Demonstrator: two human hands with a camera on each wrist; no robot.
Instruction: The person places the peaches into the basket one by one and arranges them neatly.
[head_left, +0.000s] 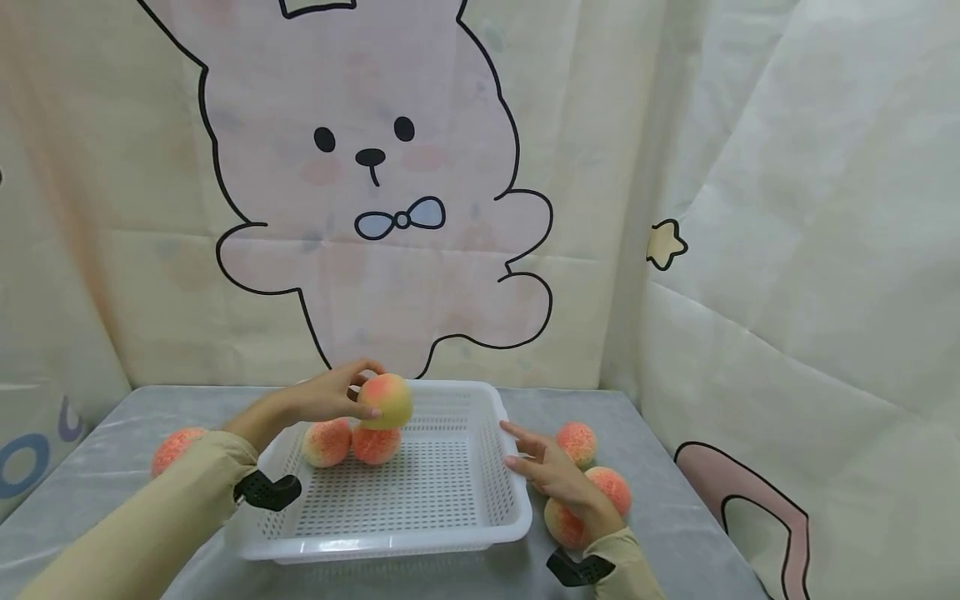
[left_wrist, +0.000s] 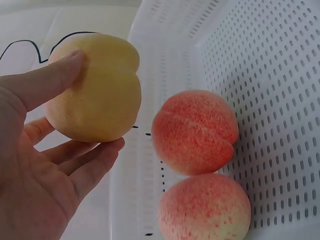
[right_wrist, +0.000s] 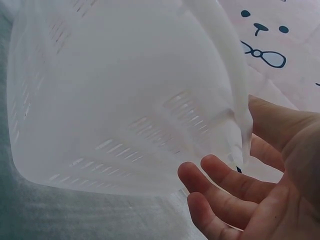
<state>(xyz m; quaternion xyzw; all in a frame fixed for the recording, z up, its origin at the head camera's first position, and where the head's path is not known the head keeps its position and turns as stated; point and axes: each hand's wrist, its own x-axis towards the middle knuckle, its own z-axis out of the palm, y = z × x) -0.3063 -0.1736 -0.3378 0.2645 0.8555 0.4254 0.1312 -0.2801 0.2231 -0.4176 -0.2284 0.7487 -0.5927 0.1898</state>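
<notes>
My left hand [head_left: 330, 395] holds a yellow peach with a red blush [head_left: 386, 401] above the left part of a white plastic basket [head_left: 378, 546]. In the left wrist view, the thumb lies across the side of this peach [left_wrist: 95, 95] and the fingers curl beneath it. Two reddish peaches, one [left_wrist: 195, 132] beside the other [left_wrist: 205, 207], rest in the basket below that hand. At the basket's right side, my right hand [head_left: 552, 473] grips the rim [right_wrist: 240, 100]. Its thumb touches the rim, while the other fingers curl below it by the outer wall.
Right of the basket, several peaches lie on the grey tabletop, one [head_left: 577, 442] farther back and another [head_left: 609, 489] partly behind the right hand. One more peach [head_left: 177, 448] lies on the left, partly hidden by the sleeve. A curtain [head_left: 585, 208] with cartoon prints hangs behind the table.
</notes>
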